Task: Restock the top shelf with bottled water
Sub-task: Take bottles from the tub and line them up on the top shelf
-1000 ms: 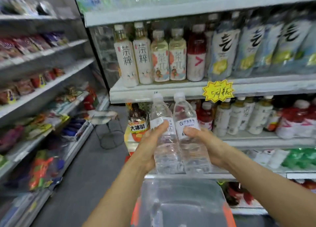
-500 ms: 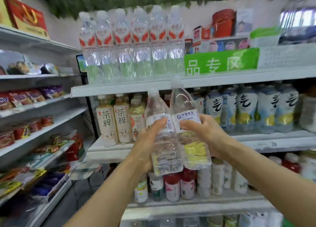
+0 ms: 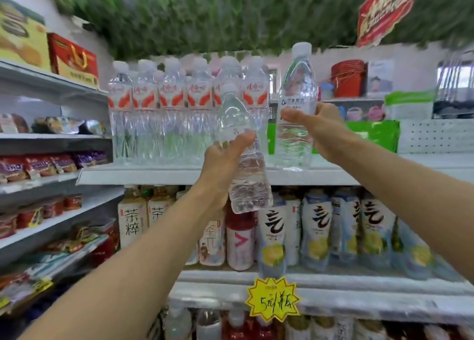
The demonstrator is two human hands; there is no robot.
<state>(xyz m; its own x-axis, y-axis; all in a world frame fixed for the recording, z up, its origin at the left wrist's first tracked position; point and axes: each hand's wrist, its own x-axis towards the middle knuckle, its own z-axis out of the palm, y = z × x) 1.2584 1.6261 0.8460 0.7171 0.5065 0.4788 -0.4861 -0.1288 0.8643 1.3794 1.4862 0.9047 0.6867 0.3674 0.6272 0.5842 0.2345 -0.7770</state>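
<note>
Hands reach up toward the top shelf (image 3: 179, 177) of a shop rack, each grasping a clear bottle of water. The right hand (image 3: 320, 124) has its fingers wrapped around the middle of an upright water bottle (image 3: 296, 101) with a white cap and a blue-printed label; the bottle's base sits at or just above the shelf's front edge, near the middle of the shelf, and whether it touches cannot be told. The left hand (image 3: 225, 160) is clenched around a second water bottle (image 3: 243, 160), which tilts with its cap leaning up and to the left; its lower half hangs below the shelf's front edge, in front of the shelf, not yet on it. Just left of both held bottles, a row of water bottles with red-and-white labels (image 3: 179, 109) stands upright along the left half of the top shelf, packed side by side. To the right of the upright bottle a green sign (image 3: 369, 137) stands on the shelf. On the shelf below, bottled tea drinks (image 3: 133, 219) stand at the left end and pale bottles with yellow fruit labels (image 3: 272, 234) toward the right. A yellow starburst price tag (image 3: 273, 300) hangs from that lower shelf's front edge. Snack packets (image 3: 38, 165) fill a separate rack at far left.
</note>
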